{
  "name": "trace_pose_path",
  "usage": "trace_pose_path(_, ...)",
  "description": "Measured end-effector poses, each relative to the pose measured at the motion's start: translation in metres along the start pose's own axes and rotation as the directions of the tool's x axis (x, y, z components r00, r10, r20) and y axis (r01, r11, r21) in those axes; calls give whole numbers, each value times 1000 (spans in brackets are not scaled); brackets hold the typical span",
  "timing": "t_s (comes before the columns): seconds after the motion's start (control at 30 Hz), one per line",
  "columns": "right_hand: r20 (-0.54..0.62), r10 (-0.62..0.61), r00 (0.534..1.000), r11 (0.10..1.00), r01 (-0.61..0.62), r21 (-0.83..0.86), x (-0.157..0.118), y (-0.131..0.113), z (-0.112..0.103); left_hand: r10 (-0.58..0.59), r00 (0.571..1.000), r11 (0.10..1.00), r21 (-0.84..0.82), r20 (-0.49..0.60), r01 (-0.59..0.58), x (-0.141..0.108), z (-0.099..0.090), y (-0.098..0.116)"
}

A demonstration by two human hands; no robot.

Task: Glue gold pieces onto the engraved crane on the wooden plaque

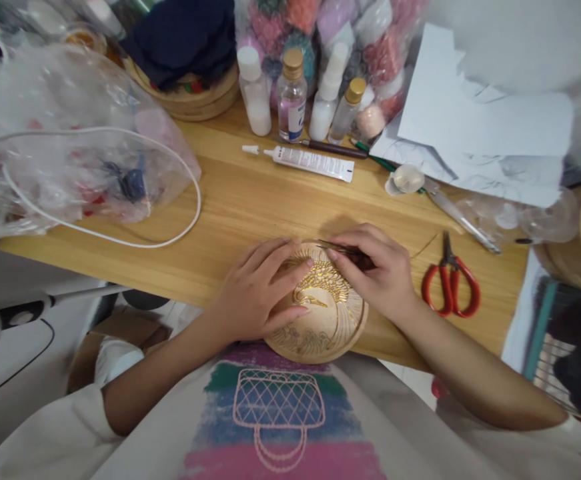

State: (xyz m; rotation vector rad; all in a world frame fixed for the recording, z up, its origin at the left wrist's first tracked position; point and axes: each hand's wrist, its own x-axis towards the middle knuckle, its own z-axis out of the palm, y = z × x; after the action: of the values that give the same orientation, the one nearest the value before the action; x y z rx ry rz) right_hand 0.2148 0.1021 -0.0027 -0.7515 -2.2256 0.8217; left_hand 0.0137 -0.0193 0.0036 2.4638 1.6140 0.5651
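A round wooden plaque (290, 343) lies at the table's front edge, close to my body. Raised gold lines form a bird (315, 293) with feathers on it, and dark drawn lines show on its lower part. My left hand (257, 287) rests flat on the plaque's left side, fingers apart. Closed around dark, thin-pointed tweezers (343, 249), my right hand (383, 273) is over the plaque's upper right rim. The tweezers' tips are at the upper rim; whether they grip anything is too small to tell. Red-handled scissors (451, 283) lie right of that hand.
A white tube (313, 163) lies behind the plaque, its cap off beside it. Small bottles (293, 93) stand farther back. A clear plastic bag (85, 133) and white cable (197, 200) occupy the left. Papers (485, 127), a craft knife (463, 217) and a phone (570, 343) are on the right.
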Motion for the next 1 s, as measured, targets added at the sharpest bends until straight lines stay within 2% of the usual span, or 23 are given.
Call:
trace_pose_path(0.17, -98, 45, 994, 998, -48, -31, 1, -1, 0, -8, 1000, 1000, -1, 13, 8, 0, 0, 0)
trace_pose_path(0.3, -115, -32, 993, 999, 27, -40, 1, -5, -4, -23, 1000, 1000, 0, 18, 23, -2, 2, 0)
trace_pose_path(0.43, -183, -78, 980, 996, 70, -51, -4, -9, -11, -19, 1000, 1000, -2, -2, 19, -1, 3, 0)
trace_pose_path(0.63, -199, 41, 979, 991, -14, 133, -8, -7, -6, -16, 999, 1000, 9, -45, 16, 2, 3, 2)
trace_pose_path(0.73, -234, 65, 970, 987, -28, 157, -3, -7, -1, -22, 999, 1000, -6, -46, 21, 3, 4, 3)
trace_pose_path(0.87, -159, 77, 984, 988, -54, 144, 5, -16, 0, -26, 999, 999, -30, -35, 25, 3, 5, 2)
trace_pose_path(1.0, -59, 103, 993, 967, -86, 239, 10, -22, 3, -17, 998, 999, -30, -56, 16, 3, 6, 3)
